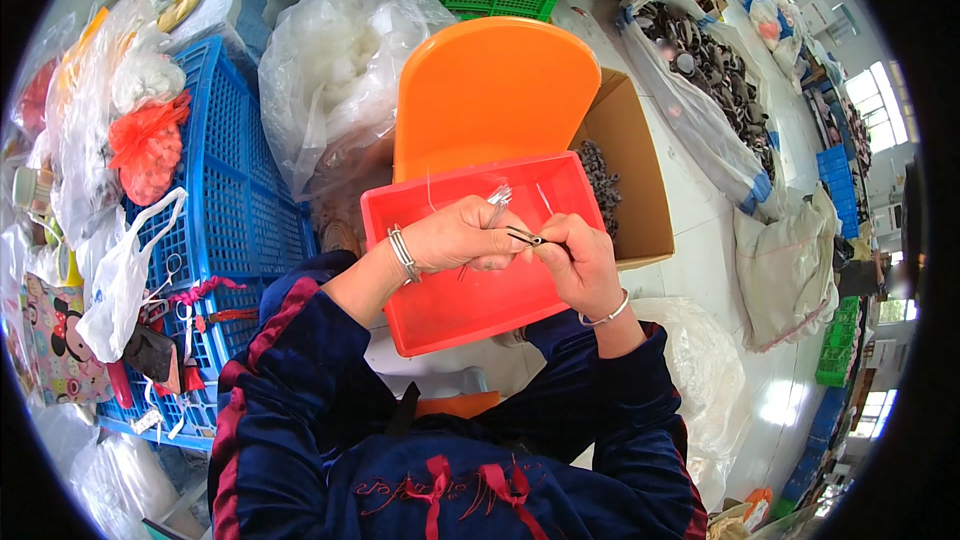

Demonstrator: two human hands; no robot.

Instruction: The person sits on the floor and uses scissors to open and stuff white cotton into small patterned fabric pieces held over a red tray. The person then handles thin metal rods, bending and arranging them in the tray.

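Above a red plastic tray (450,312), both hands meet over its middle. My left hand (458,236) is closed around a small bundle of thin greyish strands (499,197), whose pale ends stick up past the fingers. Thumb and finger of my right hand (584,258) pinch a small, thin dark piece (524,237) with a loop-like end, right against the left fingertips. Its exact kind is too small to make out. A few thin strands rest by the tray's far wall.
An orange chair (490,90) stands behind the tray, beside a cardboard box (640,180) holding grey fuzzy pieces. Blue crates (235,210) with hanging bags are at left. A clear bag of white filling (345,70) and a sack of dark pieces (705,65) stand farther off.
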